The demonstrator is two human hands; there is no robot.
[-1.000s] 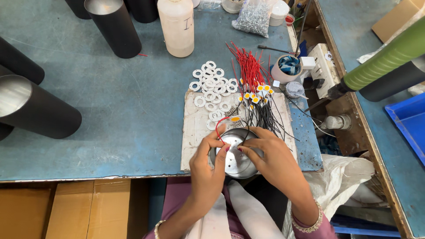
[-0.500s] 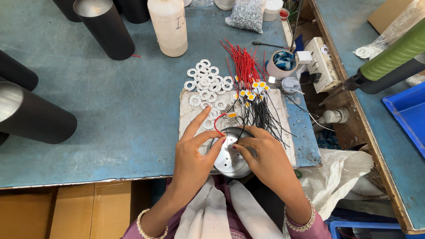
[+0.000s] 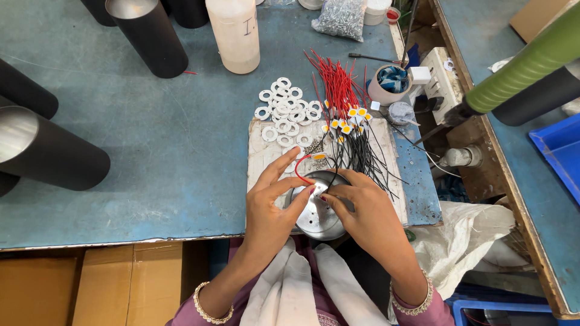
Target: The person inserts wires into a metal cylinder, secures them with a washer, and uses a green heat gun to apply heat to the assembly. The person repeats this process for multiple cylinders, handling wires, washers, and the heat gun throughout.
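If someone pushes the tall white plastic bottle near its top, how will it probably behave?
The white bottle stands upright and is tall for its base, so a high push would probably tip it. Its round body would likely roll afterwards. It looks like plastic, so it is probably not fragile.

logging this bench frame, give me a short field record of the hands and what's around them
left hand: steadies the round silver metal disc at its left edge
right hand: fingertips on the disc's upper face
wire: a red lead curves over the disc's top rim
behind disc: bundle of red and black wired parts with yellow square chips; white plastic rings
surface: blue worktable
left side: black metal cylinders
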